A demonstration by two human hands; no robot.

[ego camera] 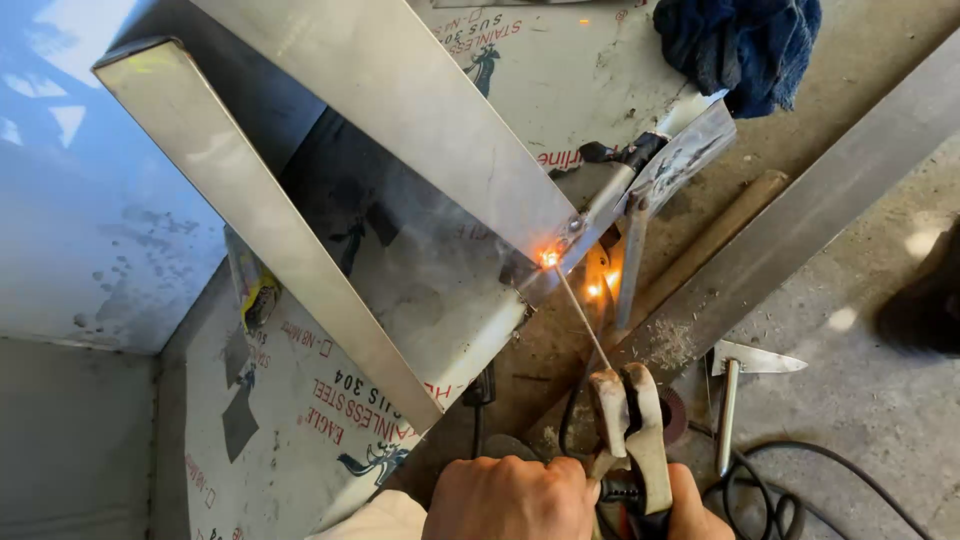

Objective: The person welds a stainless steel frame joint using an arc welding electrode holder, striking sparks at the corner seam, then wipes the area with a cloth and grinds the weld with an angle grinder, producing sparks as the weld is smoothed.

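Note:
A welding electrode holder [632,425] with pale jaws sits at the bottom centre, clamping a thin rod [580,312]. The rod's tip meets an orange spark [548,258] at the corner where two shiny stainless steel panels [400,110] join. My left hand [510,495] is curled in a fist against the left side of the holder's handle. Only part of my right hand [700,512] shows, wrapped round the handle from the right. A second folded steel panel [260,220] runs diagonally to the left of the joint.
A blue cloth [740,40] lies at the top right. A long steel strip [830,200] and a wooden handle [710,240] run diagonally on the concrete floor. A metal chipping hammer [730,400] and black cables [780,500] lie near my right hand. A dark shoe [925,300] is at the right edge.

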